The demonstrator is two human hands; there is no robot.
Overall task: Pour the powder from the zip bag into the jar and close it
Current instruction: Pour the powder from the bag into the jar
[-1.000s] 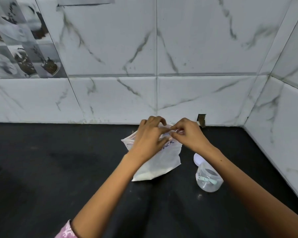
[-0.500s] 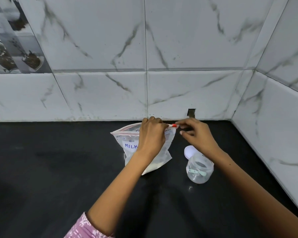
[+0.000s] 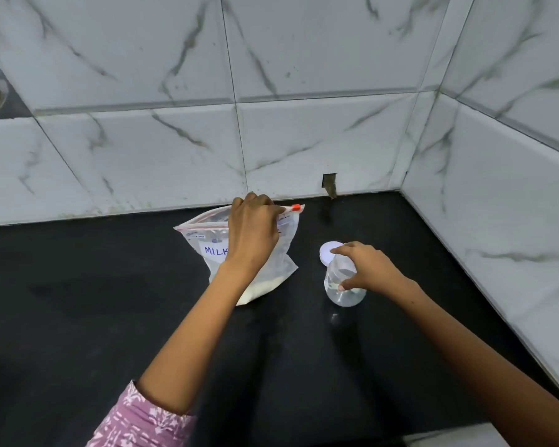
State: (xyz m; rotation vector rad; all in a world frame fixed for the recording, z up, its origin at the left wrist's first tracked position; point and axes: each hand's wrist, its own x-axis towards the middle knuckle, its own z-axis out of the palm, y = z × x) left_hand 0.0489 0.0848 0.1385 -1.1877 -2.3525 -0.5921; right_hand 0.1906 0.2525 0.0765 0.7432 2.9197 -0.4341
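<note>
A clear zip bag (image 3: pixel 213 243) labelled "MILK" stands upright on the black counter, with pale powder at its bottom and a red slider at the right end of its top. My left hand (image 3: pixel 254 232) grips the bag's top edge, and the mouth gapes open on the left. A clear plastic jar (image 3: pixel 341 285) with no lid on it stands to the right. My right hand (image 3: pixel 365 269) curls around the jar's upper part, thumb on its near side. The jar's white lid (image 3: pixel 328 251) lies flat just behind it.
The black counter (image 3: pixel 110 301) meets marble-tiled walls behind and on the right, forming a corner. A small dark notch (image 3: pixel 329 183) sits in the back wall at counter level. A pink patterned sleeve (image 3: pixel 136 421) shows at the bottom.
My right hand left the bag's slider and dropped onto the jar. The bag's mouth now stands open. My left hand stays on the bag's top.
</note>
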